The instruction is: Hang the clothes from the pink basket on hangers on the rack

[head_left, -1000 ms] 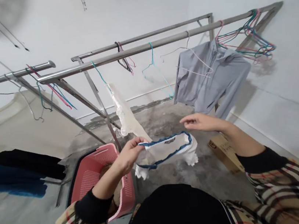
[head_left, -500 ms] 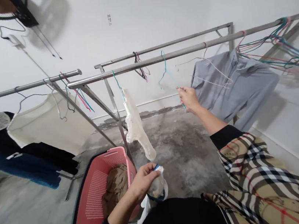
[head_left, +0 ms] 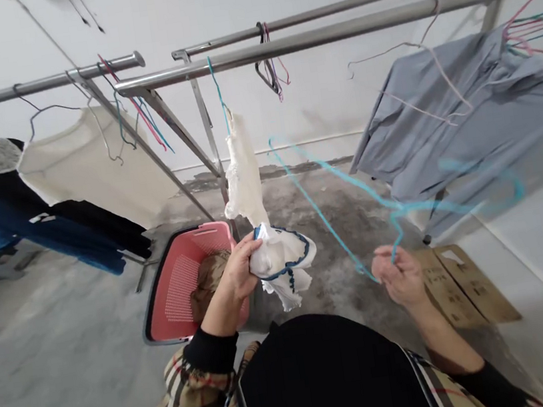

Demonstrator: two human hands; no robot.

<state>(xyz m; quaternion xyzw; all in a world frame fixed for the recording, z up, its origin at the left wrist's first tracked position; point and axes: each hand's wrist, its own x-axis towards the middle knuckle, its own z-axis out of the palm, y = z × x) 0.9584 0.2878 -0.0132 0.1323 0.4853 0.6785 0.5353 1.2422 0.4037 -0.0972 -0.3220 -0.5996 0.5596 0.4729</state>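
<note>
My left hand (head_left: 240,268) is closed on the edge of a white garment with dark blue trim (head_left: 286,255), bunched in front of my body; its exact kind is hard to make out. My right hand (head_left: 400,273), slightly blurred, grips a light-blue wire hanger (head_left: 325,223) by one corner. The hanger is tilted, its hook pointing right and its frame reaching up and left. Just beyond my left hand, a cream-white garment (head_left: 242,174) hangs from a blue hanger (head_left: 218,93) on the metal rail (head_left: 319,36).
A pink basket (head_left: 171,302) with brown cloth inside stands on the floor at left. On the right a grey shirt (head_left: 440,112) hangs on the rail. Flattened cardboard (head_left: 469,283) lies below it. A left rack holds a cream top (head_left: 89,165) and dark clothes.
The light-blue hanger has come off the rail and down towards me in my right hand. My left hand has raised the blue-trimmed garment, which now hangs more spread out. The view has tipped downward.
</note>
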